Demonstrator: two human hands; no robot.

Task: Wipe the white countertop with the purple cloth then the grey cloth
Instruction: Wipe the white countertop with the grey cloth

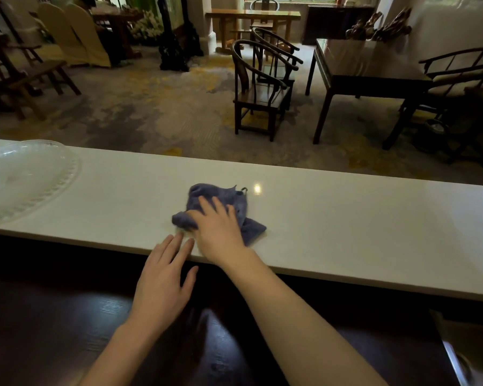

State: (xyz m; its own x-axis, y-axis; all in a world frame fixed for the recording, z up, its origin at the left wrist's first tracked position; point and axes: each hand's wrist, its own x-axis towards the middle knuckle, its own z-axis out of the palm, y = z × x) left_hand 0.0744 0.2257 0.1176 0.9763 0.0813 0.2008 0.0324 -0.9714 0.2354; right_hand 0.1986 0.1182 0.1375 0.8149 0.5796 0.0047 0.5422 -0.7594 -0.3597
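A crumpled purple cloth lies on the long white countertop, near its middle. My right hand presses flat on the cloth's near part, fingers spread over it. My left hand hovers at the counter's near edge, just left of the right hand, fingers apart and fingertips over the white surface, holding nothing. No grey cloth is in view.
A large clear glass platter sits at the counter's far left. A dark wooden surface lies below the near edge. Beyond the counter are dark wooden chairs and a table on carpet.
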